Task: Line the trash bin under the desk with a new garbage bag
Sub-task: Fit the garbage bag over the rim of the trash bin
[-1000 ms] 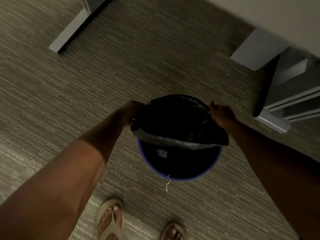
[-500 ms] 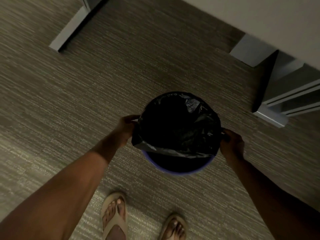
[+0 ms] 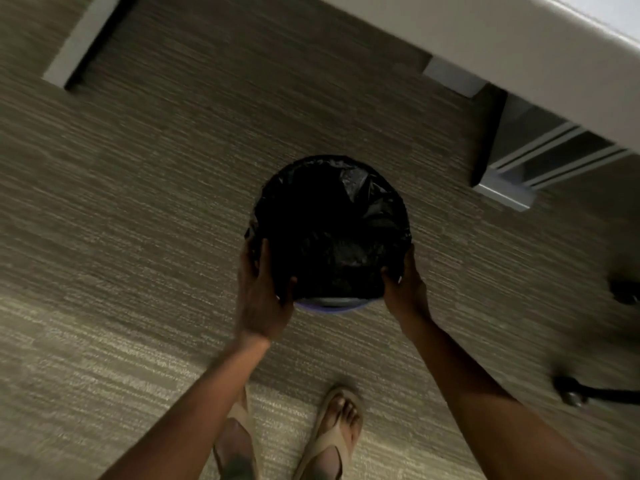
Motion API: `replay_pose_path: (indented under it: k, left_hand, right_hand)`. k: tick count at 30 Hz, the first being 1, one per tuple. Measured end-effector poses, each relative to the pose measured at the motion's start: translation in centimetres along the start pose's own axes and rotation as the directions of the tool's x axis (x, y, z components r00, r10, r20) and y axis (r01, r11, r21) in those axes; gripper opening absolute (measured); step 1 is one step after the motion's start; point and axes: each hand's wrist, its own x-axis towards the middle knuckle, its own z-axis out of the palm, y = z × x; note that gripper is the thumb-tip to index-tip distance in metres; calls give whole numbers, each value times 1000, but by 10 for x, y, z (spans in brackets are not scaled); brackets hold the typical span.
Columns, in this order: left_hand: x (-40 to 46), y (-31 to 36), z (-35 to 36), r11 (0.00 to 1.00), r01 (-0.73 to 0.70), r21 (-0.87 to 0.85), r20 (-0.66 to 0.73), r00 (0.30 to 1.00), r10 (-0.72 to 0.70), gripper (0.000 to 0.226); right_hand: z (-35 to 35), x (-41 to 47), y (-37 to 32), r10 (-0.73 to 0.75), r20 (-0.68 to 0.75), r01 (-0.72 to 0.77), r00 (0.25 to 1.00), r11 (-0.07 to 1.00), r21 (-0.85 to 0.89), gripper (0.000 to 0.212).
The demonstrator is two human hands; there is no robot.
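A round purple trash bin (image 3: 329, 305) stands on the carpet in front of my feet. A black garbage bag (image 3: 329, 230) is stretched over its mouth and covers nearly the whole rim; only a thin strip of purple shows at the near edge. My left hand (image 3: 263, 292) grips the bag's edge at the bin's near left side. At the near right side, my right hand (image 3: 403, 289) holds the bag's edge against the rim. The bin's inside is dark and hidden by the bag.
A pale desk top (image 3: 519, 46) runs across the upper right, with a grey desk leg and foot (image 3: 502, 192) beneath it. Another grey foot (image 3: 79, 46) lies at the upper left. Black chair casters (image 3: 571, 393) sit at the right. My sandalled feet (image 3: 332, 434) stand just behind the bin.
Both hands have slid along the rim from the bin's sides toward its near edge, pulling the bag's edge down over it. Much less purple rim shows now.
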Motion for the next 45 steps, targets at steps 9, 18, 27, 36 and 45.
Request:
replay_pose_path:
  k: [9,18,27,36,45]
  left_hand:
    - [-36,-64,-5,972,-65,224,320,947,-10,92]
    - [-49,42,2,927,291,-237,-148,932,-330,54]
    - [-11,73,31,-123,676,-726,568,490,-661,38]
    - [-33,17,21,540,789,-292,265,609,-747,76]
    - [-27,31,29,78,746,-661,536,542,-647,34]
  right_hand:
    - [-6,-17,37,-91,183,114,979,986,-120,67]
    - [25,-48,6,-45,-297,74,954,993,89,59]
    - [87,-54,-14,365,-46,-255,930,730,634,59]
    - [54,-41,7,504,-269,-355,820,818,452,55]
    - [59,-38,-9,432,123,-386,894,600,701,46]
